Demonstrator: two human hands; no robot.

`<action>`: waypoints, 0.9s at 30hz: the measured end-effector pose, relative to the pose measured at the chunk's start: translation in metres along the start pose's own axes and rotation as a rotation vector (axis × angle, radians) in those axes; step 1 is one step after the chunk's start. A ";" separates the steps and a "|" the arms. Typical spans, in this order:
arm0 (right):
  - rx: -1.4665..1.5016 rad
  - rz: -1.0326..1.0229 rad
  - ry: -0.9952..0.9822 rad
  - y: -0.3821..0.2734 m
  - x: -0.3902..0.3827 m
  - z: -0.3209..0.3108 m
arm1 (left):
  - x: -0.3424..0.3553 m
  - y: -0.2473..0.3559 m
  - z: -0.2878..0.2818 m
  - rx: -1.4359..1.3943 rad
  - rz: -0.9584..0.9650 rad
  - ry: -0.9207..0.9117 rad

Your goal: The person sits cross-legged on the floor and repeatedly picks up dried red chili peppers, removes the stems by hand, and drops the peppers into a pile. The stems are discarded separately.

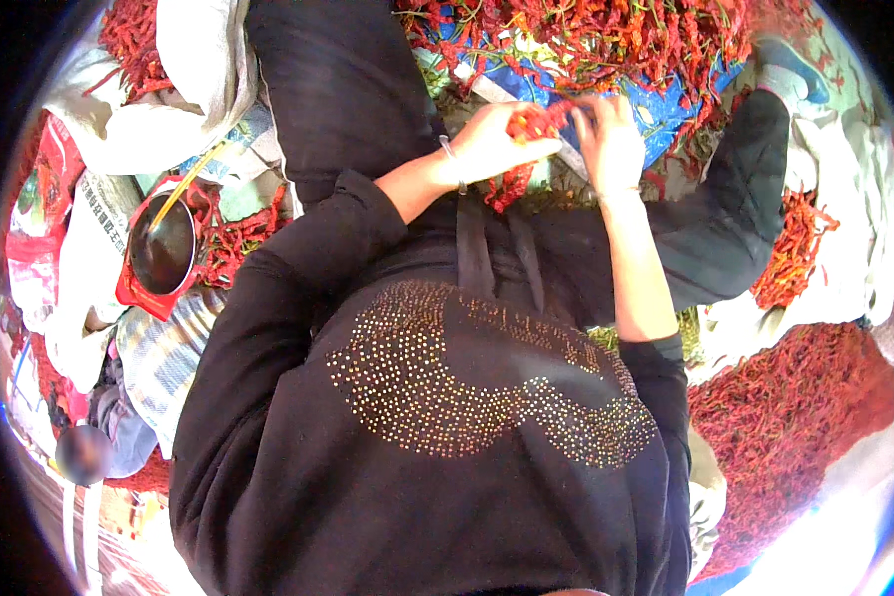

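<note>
Head view, looking down the person's dark, stud-decorated top to the lap. The left hand (492, 139) is curled, its fingers (536, 149) closed around a bunch of red chili peppers (531, 121); a thin bracelet (454, 164) circles that wrist. More of the bunch hangs below the fingers, just under the palm. The right hand (611, 144) lies just beside the left, its fingers bent down onto the same bunch at its far end; how tightly they close cannot be told, since the back of the hand hides them. Beyond both sets of fingers spreads a heap of red chilies with green stems (606, 35) on a blue sheet (666, 114). Well to the right of the fingers and nearer the person, a large mound of sorted chilies (795, 407) lies on pale cloth. Well to the left of the fingers sits a dark metal bowl (161, 253) in a red holder, with a yellow stick (184, 184) resting across its rim and loose chilies just beside it. White sacks (184, 89) lie beyond the bowl.
</note>
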State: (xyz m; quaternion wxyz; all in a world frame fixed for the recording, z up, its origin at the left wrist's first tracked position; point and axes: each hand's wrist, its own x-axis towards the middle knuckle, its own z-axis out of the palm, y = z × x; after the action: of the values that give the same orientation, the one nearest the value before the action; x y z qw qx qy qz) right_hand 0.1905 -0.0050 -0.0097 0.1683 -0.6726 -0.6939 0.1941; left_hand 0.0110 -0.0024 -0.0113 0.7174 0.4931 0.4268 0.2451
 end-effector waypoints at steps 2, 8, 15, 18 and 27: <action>-0.042 -0.134 0.028 -0.002 0.027 0.005 | 0.011 -0.007 -0.009 -0.125 0.024 0.023; 0.260 0.059 0.133 0.032 0.046 0.007 | 0.016 0.000 -0.014 -0.435 -0.089 0.122; 0.897 0.303 0.314 0.020 -0.004 -0.048 | 0.008 0.007 -0.001 -0.104 0.087 0.128; 0.940 0.297 0.092 -0.024 -0.033 -0.045 | -0.014 0.022 0.008 0.148 0.189 0.072; 0.771 0.126 -0.014 -0.056 0.009 -0.014 | -0.099 0.143 -0.103 0.067 0.254 0.508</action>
State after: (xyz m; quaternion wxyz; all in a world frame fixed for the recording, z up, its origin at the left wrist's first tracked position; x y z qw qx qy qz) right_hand 0.1486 0.0038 0.0295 0.3917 -0.6003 -0.5285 0.4549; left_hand -0.1180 0.0292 0.1409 0.5343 0.4889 0.5356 0.4343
